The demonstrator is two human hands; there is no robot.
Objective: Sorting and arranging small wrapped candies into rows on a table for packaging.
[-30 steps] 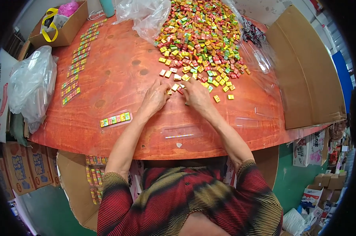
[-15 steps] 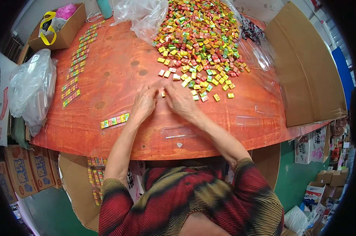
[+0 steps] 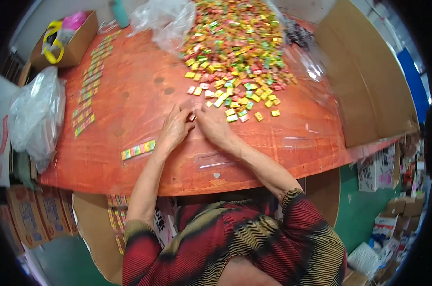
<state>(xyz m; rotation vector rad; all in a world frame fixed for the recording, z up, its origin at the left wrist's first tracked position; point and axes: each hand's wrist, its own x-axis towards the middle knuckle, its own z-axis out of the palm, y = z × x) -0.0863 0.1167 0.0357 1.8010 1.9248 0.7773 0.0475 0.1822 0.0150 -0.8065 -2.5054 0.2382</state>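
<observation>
My left hand (image 3: 177,125) and my right hand (image 3: 213,125) meet over the middle of the table, below the loose pile. A small dark red wrapped candy (image 3: 191,117) shows at my left fingertips, pinched there. My right fingers are bent and drawn together close beside it; what they hold, if anything, is hidden. Just beyond the hands lie loose wrapped candies (image 3: 198,90) in red, yellow and green, spreading from a large heap (image 3: 235,38). Left of my left forearm rests a filled row of candies (image 3: 138,149) in a narrow strip.
Filled candy strips (image 3: 87,90) line the table's left side. Clear plastic trays (image 3: 216,161) lie near the front edge and at right. Plastic bags (image 3: 37,114) and an open carton (image 3: 73,45) stand at left; a tall cardboard sheet (image 3: 364,76) walls the right.
The view has shifted slightly and blurred. Both hands stay close together; a dark red candy shows between them where a yellowish one showed before.
</observation>
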